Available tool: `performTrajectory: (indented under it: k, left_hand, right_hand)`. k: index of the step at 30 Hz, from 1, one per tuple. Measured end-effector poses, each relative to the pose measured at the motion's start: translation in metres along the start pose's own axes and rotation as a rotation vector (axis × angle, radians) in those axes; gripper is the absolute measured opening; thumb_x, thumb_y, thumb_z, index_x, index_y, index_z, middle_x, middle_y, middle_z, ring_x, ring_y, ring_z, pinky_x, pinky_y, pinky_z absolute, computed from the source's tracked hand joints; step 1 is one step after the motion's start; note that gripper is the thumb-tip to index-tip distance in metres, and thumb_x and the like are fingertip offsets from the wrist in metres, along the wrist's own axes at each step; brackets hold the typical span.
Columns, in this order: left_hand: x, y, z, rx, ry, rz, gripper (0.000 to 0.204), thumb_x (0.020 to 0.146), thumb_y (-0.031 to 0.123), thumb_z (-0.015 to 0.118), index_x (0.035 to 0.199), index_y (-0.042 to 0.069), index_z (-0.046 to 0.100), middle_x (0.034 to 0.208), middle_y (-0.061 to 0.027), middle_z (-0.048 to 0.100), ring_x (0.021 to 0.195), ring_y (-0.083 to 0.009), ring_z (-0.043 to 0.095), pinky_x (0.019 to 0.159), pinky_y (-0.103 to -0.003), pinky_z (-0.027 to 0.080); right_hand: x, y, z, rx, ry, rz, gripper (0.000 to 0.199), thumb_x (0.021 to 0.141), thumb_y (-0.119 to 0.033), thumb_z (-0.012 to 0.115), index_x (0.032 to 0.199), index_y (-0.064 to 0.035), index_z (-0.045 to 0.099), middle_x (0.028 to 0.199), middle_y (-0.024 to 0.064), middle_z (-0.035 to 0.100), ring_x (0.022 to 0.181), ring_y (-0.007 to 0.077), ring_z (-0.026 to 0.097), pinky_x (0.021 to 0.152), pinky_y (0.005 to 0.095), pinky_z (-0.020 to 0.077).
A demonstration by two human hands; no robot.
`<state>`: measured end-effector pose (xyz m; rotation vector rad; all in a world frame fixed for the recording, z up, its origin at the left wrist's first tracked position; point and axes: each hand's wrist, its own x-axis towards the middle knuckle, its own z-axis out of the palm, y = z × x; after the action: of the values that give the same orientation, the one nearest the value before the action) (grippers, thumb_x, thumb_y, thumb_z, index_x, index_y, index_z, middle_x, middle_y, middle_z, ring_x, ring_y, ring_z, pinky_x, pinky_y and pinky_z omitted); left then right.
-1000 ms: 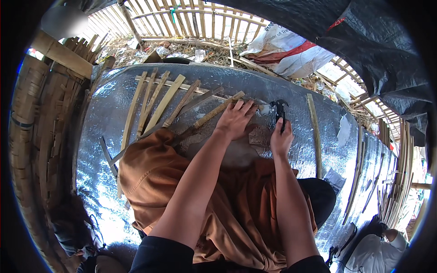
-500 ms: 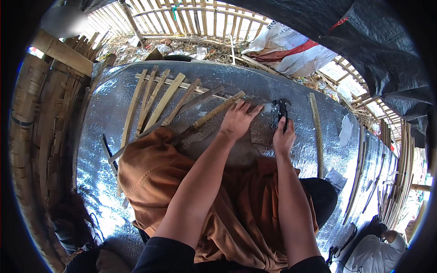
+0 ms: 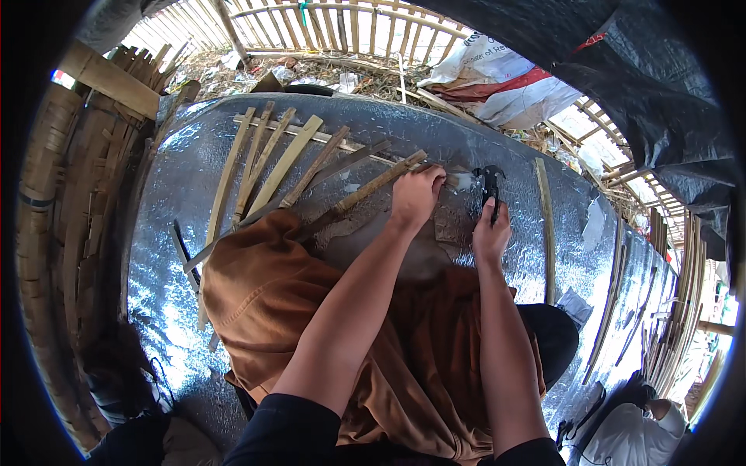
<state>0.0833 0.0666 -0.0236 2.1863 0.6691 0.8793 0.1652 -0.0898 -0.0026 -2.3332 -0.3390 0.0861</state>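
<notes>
My right hand (image 3: 491, 231) is wrapped round the handle of a black claw hammer (image 3: 490, 182), its head pointing away from me, low over the silver foil sheet (image 3: 513, 155). To its left my left hand (image 3: 416, 198) is closed, fingertips pinched together at the sheet's surface. Whatever lies between them is hidden or too small to name. Just beyond and left of that hand ends a bamboo strip (image 3: 379, 185), slanting toward my knee. Several more bamboo strips (image 3: 286, 167) fan out to the left, crossed by a thin strip lying sideways at their far ends.
Brown cloth (image 3: 268, 287) covers my bent legs. One bamboo strip (image 3: 545, 233) lies right of the hammer, with thinner strips (image 3: 610, 303) farther right. Bamboo walling (image 3: 48, 194) stands at the left; a white sack (image 3: 505, 81) and black tarp (image 3: 660, 93) are at the far right. A person in white (image 3: 633, 435) is at lower right.
My left hand's fingers were spread over the sheet and have closed into a pinch. My right hand still holds the hammer, nearly in place.
</notes>
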Motion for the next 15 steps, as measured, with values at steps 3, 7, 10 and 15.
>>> performTrajectory:
  k: [3, 7, 10, 15]
  left_hand:
    - [0.000, 0.001, 0.001, 0.010, 0.015, 0.010, 0.005, 0.090, 0.015, 0.068, 0.093, 0.014, 0.071, 0.092, -0.0074, 0.074, 0.080, -0.0335, 0.071, 0.071, -0.045, 0.057]
    - [0.001, 0.000, -0.002, 0.069, -0.068, -0.031, 0.009, 0.088, 0.012, 0.070, 0.097, 0.013, 0.074, 0.097, -0.0068, 0.076, 0.085, -0.0327, 0.072, 0.074, -0.044, 0.058]
    - [0.000, -0.004, 0.001, 0.078, -0.047, 0.018, 0.009, 0.089, 0.013, 0.070, 0.097, 0.013, 0.074, 0.095, -0.0073, 0.076, 0.084, -0.0328, 0.072, 0.074, -0.044, 0.058]
    - [0.002, 0.001, 0.000, 0.087, -0.069, -0.015, 0.009, 0.089, 0.013, 0.070, 0.097, 0.013, 0.075, 0.093, -0.0082, 0.076, 0.082, -0.0331, 0.072, 0.075, -0.044, 0.058]
  right_hand:
    - [0.001, 0.001, 0.000, 0.018, -0.031, 0.007, 0.048, 0.104, -0.041, 0.050, 0.117, 0.0036, 0.063, 0.097, 0.0346, 0.068, 0.094, 0.0540, 0.065, 0.080, 0.0576, 0.0487]
    - [0.001, 0.002, 0.001, 0.018, -0.023, 0.011, 0.047, 0.104, -0.041, 0.050, 0.118, 0.0024, 0.063, 0.098, 0.0343, 0.068, 0.094, 0.0544, 0.065, 0.080, 0.0582, 0.0483]
    - [0.000, -0.001, 0.000, 0.032, -0.041, 0.026, 0.046, 0.104, -0.041, 0.050, 0.117, 0.0013, 0.063, 0.098, 0.0338, 0.068, 0.094, 0.0546, 0.064, 0.079, 0.0582, 0.0479]
    - [0.001, 0.002, -0.001, 0.028, -0.036, 0.025, 0.045, 0.104, -0.041, 0.049, 0.114, 0.0009, 0.063, 0.097, 0.0336, 0.068, 0.094, 0.0548, 0.064, 0.079, 0.0583, 0.0476]
